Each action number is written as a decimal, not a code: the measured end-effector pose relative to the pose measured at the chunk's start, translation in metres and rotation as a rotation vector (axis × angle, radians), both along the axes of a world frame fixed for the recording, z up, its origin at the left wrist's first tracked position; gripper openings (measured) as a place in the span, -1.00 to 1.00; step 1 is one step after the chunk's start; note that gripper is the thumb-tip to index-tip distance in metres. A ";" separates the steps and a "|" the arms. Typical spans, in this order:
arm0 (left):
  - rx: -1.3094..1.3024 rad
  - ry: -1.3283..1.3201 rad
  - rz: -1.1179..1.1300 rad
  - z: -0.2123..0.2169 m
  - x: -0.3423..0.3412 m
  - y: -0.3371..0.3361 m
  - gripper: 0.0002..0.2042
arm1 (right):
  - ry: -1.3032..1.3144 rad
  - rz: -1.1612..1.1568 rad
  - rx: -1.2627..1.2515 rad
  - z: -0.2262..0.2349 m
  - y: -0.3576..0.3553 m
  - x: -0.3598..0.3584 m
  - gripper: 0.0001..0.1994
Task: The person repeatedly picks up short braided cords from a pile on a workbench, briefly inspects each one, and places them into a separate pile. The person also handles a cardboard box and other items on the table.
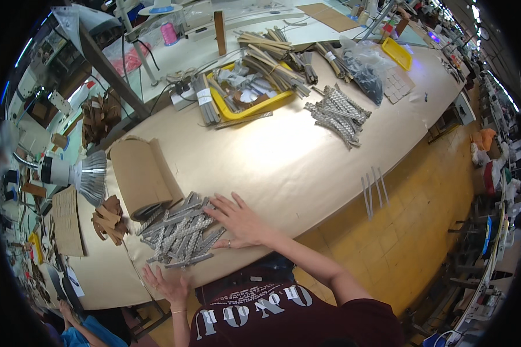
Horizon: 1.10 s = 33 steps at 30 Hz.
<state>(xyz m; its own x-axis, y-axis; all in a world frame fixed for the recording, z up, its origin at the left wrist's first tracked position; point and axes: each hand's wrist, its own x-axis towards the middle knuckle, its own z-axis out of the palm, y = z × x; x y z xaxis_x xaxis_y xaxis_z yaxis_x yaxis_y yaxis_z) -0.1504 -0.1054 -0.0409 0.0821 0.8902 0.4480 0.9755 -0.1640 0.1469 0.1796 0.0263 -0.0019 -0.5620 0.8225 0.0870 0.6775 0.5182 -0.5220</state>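
Low in the frame's left, the right hand [237, 222] is lying flat, fingers spread, on a heap of silvery strips [179, 237]; the left hand [167, 284] is waiting open at the table edge. The strips look light, floppy, slippery (best gathered by their ends).

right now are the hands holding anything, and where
Nothing is gripped. The right hand lies flat, fingers spread, on the pile of silver strips; the left hand rests open at the pile's near edge.

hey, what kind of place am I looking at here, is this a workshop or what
Most likely a sewing or leather-goods factory floor. A long worktable holds piles of silver strips under both hands, a roll of tan material lies beside them, and a yellow tray holds cut pieces.
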 end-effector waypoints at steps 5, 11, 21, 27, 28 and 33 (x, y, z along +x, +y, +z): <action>-0.006 0.003 0.009 -0.001 -0.002 -0.002 -0.23 | -0.004 -0.218 0.137 -0.005 0.027 0.039 -0.15; 0.035 -0.040 0.002 -0.002 0.000 -0.004 -0.23 | -0.058 -0.828 0.527 0.031 0.109 0.243 -0.64; 0.027 -0.120 -0.004 -0.007 0.000 -0.007 -0.23 | -0.524 -1.041 0.306 0.029 0.146 0.334 -0.52; 0.031 -0.134 -0.003 -0.006 0.001 -0.006 -0.21 | -0.106 -0.623 0.507 0.031 0.152 0.235 -0.75; 0.025 -0.127 0.001 -0.006 0.001 -0.005 -0.22 | -0.071 -0.502 0.456 0.026 0.154 0.212 -0.76; 0.038 -0.160 0.041 -0.005 0.006 -0.006 -0.27 | -0.185 -0.506 0.407 0.002 0.176 0.128 -0.73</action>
<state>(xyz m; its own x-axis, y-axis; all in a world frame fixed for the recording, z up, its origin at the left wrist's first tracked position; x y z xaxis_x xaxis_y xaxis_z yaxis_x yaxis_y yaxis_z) -0.1448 -0.1118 -0.0463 -0.0292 0.8735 0.4860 0.9463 -0.1325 0.2950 0.3080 0.2022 -0.0003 -0.1518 0.9104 0.3849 0.9478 0.2445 -0.2045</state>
